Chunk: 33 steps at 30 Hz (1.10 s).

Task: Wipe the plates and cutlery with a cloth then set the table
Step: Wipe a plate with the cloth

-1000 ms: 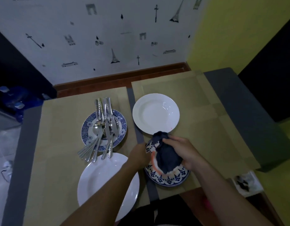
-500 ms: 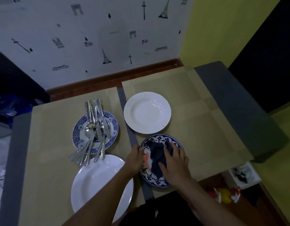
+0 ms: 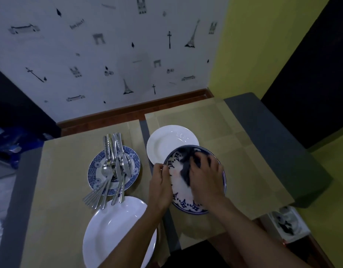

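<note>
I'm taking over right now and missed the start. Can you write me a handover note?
Left hand grips the patterned plate by its left rim. Right hand presses the cloth onto its face.
Cutlery lies heaped on the blue plate; far white plate and near white plate lie bare.
Done: cannot tell which plates are wiped.
To do: finish this plate, wipe cutlery, set the table.

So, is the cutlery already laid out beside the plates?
No: the cutlery lies in one pile on the blue patterned plate at the left, handles overhanging its near rim.
</note>
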### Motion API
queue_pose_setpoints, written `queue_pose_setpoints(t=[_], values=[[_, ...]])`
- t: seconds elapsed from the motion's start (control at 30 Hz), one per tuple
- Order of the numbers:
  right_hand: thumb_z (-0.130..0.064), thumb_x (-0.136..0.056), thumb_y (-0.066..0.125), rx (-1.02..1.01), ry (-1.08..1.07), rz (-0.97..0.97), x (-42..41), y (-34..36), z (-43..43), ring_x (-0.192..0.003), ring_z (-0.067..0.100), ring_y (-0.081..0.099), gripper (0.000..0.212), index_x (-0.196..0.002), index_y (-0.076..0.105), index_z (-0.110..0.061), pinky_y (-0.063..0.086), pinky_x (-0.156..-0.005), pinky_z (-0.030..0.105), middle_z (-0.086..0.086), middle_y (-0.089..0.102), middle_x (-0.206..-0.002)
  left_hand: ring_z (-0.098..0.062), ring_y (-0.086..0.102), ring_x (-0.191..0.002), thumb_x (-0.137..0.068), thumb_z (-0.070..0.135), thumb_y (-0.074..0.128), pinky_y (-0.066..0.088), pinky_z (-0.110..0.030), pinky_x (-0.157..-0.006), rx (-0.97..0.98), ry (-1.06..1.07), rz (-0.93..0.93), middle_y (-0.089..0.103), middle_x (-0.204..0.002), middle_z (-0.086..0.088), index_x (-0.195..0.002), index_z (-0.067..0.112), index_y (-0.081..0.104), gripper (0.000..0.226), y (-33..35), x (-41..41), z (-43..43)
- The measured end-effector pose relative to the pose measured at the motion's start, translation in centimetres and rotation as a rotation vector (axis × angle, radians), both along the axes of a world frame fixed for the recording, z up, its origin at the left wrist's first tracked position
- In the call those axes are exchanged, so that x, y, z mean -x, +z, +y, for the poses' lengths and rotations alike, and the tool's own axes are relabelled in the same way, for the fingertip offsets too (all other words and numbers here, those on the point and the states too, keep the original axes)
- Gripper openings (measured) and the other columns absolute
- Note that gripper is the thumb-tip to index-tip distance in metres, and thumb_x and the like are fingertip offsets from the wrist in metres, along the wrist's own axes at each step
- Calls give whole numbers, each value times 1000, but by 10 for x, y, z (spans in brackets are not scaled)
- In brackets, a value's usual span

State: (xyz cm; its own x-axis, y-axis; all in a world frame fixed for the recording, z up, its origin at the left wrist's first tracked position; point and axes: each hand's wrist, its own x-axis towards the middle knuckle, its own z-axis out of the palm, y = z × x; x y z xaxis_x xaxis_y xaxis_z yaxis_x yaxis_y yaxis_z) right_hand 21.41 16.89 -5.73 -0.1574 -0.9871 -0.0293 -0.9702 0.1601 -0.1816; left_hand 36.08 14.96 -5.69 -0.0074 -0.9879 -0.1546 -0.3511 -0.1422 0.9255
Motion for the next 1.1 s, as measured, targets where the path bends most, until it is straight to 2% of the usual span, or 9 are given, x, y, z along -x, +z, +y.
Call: queue_pose_setpoints(t=[0.1,0.2,0.3,0.37,0.53,0.67,0.8,0.93,1.1], values=[[-17,-92,61,-31,-36,22,12,19,-12,-120,31,41,31,-123,68,-14,37,-97,39,8,53,-133,-14,62,-89,-106,44,30,55,-33,-73,10,149,45,61,-95,1,-108,21,47,28,19,-2,-14],[-12,-95,58,-31,27,-112,5,27,-6,-116,28,48,27,-119,71,-10,40,-94,32,6,56,-124,-11,59,-80,-108,40,31,48,-29,-66,65,195,62,58,-89,2,-106,17,48,29,40,-6,-27],[-20,-102,54,13,121,-356,-20,35,5,-118,16,50,32,-131,65,-13,44,-92,22,2,51,-129,-13,55,-76,-108,40,30,43,-30,-64,70,205,54,56,-85,-1,-103,15,48,31,48,-11,-30],[-25,-105,52,21,232,-451,-37,43,3,-121,8,42,39,-143,57,-17,37,-99,11,0,47,-141,-13,57,-82,-108,41,30,43,-31,-68,54,199,61,58,-89,-1,-102,16,48,32,49,-13,-29],[-32,-108,41,92,323,-211,-41,56,-31,-144,24,26,52,-157,35,-19,32,-117,37,3,25,-163,-13,59,-81,-107,44,29,45,-31,-67,33,141,69,58,-87,-2,-100,17,47,34,49,-9,-9],[-23,-103,49,83,84,-165,-25,52,-47,-139,29,37,41,-144,50,-16,35,-110,37,7,41,-149,-15,58,-77,-107,41,28,44,-32,-64,13,211,84,56,-85,-1,-98,18,45,30,52,-9,-5],[-14,-96,62,-8,44,-52,-11,55,-32,-125,25,42,33,-129,61,-14,39,-100,32,3,52,-132,-17,60,-78,-108,38,28,51,-37,-67,53,283,70,59,-87,-3,-103,16,45,28,63,-18,-14],[-4,-94,61,-17,148,-220,-22,56,-8,-117,22,50,38,-130,67,-12,48,-91,30,2,58,-124,-19,60,-77,-108,39,29,50,-37,-68,47,265,33,59,-84,-4,-103,17,46,29,65,-24,-23],[-17,-101,57,15,470,-408,-49,55,-5,-140,18,35,53,-153,47,-21,34,-117,31,-1,42,-153,-13,59,-79,-108,38,31,44,-30,-65,42,173,35,60,-85,-1,-100,13,48,30,64,-20,-16]])
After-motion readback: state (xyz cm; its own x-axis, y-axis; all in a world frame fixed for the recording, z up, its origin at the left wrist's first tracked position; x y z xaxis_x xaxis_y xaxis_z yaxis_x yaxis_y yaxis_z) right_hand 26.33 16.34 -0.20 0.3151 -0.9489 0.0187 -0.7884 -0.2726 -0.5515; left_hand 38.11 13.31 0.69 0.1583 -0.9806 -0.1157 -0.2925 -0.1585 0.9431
